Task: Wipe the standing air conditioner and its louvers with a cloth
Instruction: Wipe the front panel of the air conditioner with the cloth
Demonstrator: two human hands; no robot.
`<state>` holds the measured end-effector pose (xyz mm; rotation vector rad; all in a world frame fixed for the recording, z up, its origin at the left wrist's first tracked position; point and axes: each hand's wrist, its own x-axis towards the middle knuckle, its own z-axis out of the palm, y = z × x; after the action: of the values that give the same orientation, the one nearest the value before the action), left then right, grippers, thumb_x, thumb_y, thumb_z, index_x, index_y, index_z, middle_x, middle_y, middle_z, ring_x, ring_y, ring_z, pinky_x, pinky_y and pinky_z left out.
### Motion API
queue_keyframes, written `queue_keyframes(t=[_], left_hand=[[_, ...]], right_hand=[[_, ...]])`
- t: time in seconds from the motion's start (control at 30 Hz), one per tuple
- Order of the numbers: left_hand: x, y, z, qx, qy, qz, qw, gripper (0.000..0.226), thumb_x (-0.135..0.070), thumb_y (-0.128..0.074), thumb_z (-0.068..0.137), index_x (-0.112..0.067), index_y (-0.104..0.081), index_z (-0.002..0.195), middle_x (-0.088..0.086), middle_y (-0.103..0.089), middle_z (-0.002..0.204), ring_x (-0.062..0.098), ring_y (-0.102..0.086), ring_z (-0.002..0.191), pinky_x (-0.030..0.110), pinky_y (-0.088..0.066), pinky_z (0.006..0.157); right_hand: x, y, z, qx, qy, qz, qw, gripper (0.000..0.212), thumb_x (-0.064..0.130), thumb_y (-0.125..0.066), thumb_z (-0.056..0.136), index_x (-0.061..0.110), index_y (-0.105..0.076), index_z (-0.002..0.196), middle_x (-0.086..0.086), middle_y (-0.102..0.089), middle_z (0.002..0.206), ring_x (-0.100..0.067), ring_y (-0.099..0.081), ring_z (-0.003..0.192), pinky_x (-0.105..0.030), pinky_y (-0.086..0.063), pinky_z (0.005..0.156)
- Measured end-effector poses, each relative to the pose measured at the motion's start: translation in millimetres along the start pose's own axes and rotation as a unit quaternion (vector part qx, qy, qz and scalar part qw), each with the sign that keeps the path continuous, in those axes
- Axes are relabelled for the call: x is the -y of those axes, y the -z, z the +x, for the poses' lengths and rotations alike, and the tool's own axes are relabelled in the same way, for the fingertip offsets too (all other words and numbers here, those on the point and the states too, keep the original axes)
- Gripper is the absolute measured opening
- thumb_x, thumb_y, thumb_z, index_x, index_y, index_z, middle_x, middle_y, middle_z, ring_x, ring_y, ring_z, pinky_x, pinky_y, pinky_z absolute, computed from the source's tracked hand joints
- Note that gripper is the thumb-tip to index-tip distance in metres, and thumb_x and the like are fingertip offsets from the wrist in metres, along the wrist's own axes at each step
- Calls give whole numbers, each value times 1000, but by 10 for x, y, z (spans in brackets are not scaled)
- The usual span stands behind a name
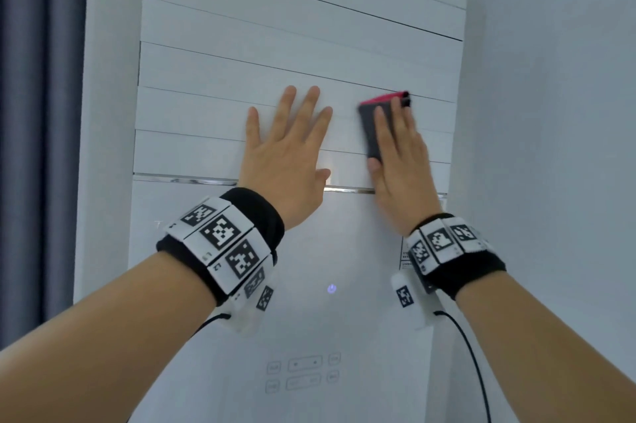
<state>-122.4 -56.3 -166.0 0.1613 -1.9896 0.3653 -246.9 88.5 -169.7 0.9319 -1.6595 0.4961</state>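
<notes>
- Your left hand (287, 150) is lying flat, fingers straight and spread, pressing on the lower louvers (206, 112) of the white standing air conditioner (241, 285).
- Your right hand (399, 160) is pressing a folded grey-and-pink cloth (373, 126) against the louvers just right of the left hand, fingers straight over it, thumb at its lower edge.
- Marker wristbands (223, 243) are sitting on both wrists.

louvers (241, 64): smooth white plastic, matt
lower panel (309, 250): glossy
my cloth (373, 133): soft grey fabric, pink edge
trim strip (186, 178): shiny metal
</notes>
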Motion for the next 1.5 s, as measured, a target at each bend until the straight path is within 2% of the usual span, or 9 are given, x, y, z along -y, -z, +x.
queue_keyframes(t=[0.2, 0.5, 0.67, 0.83, 0.97, 1.07, 1.23, 1.37, 1.5], left_hand=[[-39, 12, -3, 8, 2, 20, 1000, 73, -41, -39, 91, -21, 1, 149, -1, 15, 158, 24, 16, 144, 57, 3, 112], [-56, 72, 8, 8, 14, 9, 1000, 75, -41, -46, 88, -23, -6, 149, -4, 9, 159, 22, 11, 145, 57, -2, 113], [-45, 240, 60, 34, 12, 33, 999, 66, -44, -44, 88, -26, -17, 145, -4, 1, 158, 20, 2, 145, 57, -8, 111], [-85, 429, 301, 11, -17, 25, 999, 55, -31, -55, 85, -21, -37, 136, 6, -19, 153, 27, -14, 140, 50, -20, 111], [-150, 392, 511, 60, 1, 44, 997, 70, -37, -51, 89, -22, -15, 146, 4, 4, 158, 24, 6, 145, 55, -9, 114], [-129, 330, 564, 72, 19, 73, 995, 78, -45, -45, 90, -22, 0, 149, -2, 15, 158, 21, 13, 145, 59, -6, 112], [-69, 297, 531, 66, 19, 67, 995, 76, -49, -41, 90, -27, 3, 149, -9, 16, 157, 16, 14, 144, 60, -6, 111], [-57, 305, 529, 70, 19, 59, 996, 76, -47, -40, 91, -27, 5, 148, -9, 19, 156, 16, 17, 144, 60, -3, 111], [-63, 268, 530, 64, 19, 62, 996, 76, -47, -39, 92, -24, 6, 149, -8, 19, 156, 17, 18, 144, 60, -2, 111]], right_hand=[[-404, 130, -183, -6, -113, -5, 994, 62, 20, -33, 93, 13, -2, 147, -12, 3, 156, -25, 4, 144, -40, -5, 117], [97, 4, 32, 22, 57, 2, 998, 61, 23, -33, 94, 18, -4, 147, -9, -1, 157, -20, 4, 144, -37, -5, 116], [-438, 167, -22, 13, -66, 14, 998, 65, 16, -38, 93, 16, -2, 147, -10, 4, 157, -25, 3, 144, -46, -11, 117], [-579, 290, 226, 12, -79, 22, 997, 63, 18, -37, 95, 14, -1, 147, -11, 6, 156, -26, 5, 144, -45, -8, 117], [-379, 321, 562, 4, -72, 10, 997, 63, 18, -37, 95, 11, -1, 146, -14, 7, 156, -28, 5, 144, -43, -5, 117], [-71, 202, 616, 5, -7, 17, 1000, 64, 21, -35, 95, 16, 2, 147, -9, 9, 156, -23, 8, 144, -39, -1, 115], [-193, 174, 586, 5, 42, 3, 999, 64, 22, -35, 95, 18, 2, 147, -7, 8, 157, -22, 8, 144, -37, 0, 115], [-545, 260, 510, 2, -24, -5, 1000, 65, 19, -37, 94, 17, 1, 147, -9, 8, 157, -24, 7, 144, -40, -1, 116], [-400, 237, 523, 1, -41, 1, 999, 64, 20, -35, 95, 16, 3, 147, -10, 10, 156, -24, 10, 144, -41, 0, 116]])
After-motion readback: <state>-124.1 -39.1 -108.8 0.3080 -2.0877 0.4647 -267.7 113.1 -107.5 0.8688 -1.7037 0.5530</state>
